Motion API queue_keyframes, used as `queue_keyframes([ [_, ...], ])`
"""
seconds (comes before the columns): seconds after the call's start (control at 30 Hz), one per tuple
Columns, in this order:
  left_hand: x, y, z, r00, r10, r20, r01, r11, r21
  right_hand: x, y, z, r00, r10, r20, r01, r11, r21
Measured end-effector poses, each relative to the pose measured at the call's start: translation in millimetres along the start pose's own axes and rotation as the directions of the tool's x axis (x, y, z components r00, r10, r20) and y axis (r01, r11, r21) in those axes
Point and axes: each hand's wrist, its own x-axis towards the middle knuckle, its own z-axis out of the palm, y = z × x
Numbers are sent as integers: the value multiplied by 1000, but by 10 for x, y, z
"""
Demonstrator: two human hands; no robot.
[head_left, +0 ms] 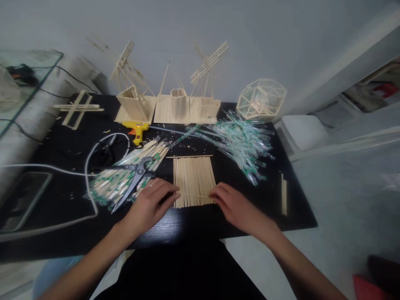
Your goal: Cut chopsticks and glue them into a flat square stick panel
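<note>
A flat row of thin wooden chopsticks (194,177) lies side by side on the black table in front of me. One more chopstick (195,196) runs crosswise over the row's near end, pinched at its two ends. My left hand (155,198) is closed on its left end, fingertips at the row's left edge. At the right edge my right hand (228,202) closes on the other end. Another single stick (189,156) lies crosswise at the far edge of the row. Left of it, grey shears (137,175) rest on wrapped chopsticks (109,189).
A yellow glue gun (137,130) lies behind the wrapped chopsticks, near a white cable (91,196). Torn plastic wrappers (243,143) are heaped at right. Stick-built windmill models (206,106) and a polygonal frame (261,100) stand along the wall. Loose sticks (284,196) lie far right.
</note>
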Motion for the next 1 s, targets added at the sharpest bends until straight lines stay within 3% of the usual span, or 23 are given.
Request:
queue_keyframes([
  [0.13, -193, 150, 77, 990, 83, 113, -83, 997, -13, -118, -225, 446, 976, -217, 27, 218, 975, -41],
  [0.2, -315, 193, 122, 978, 109, 178, -113, 994, 9, -181, -252, 654, 953, -301, -19, 298, 950, -96],
  [0.37, -574, 196, 221, 959, 122, 257, -144, 987, 70, -249, -249, 924, 915, -368, -165, 331, 919, -216],
  [0.47, -620, 158, 263, 968, 96, 233, -131, 981, 142, -246, -190, 858, 926, -326, -190, 284, 934, -217],
  [0.63, -538, 81, 300, 977, 97, 192, -129, 978, 165, -316, 77, 509, 942, -119, -315, 72, 985, -155],
  [0.73, -470, 49, 317, 978, 94, 188, -126, 978, 164, -384, 204, 386, 946, -37, -322, -2, 993, -120],
  [1.0, -377, 58, 357, 972, 84, 219, -122, 978, 167, -392, 211, 483, 968, 39, -248, -65, 993, -98],
])
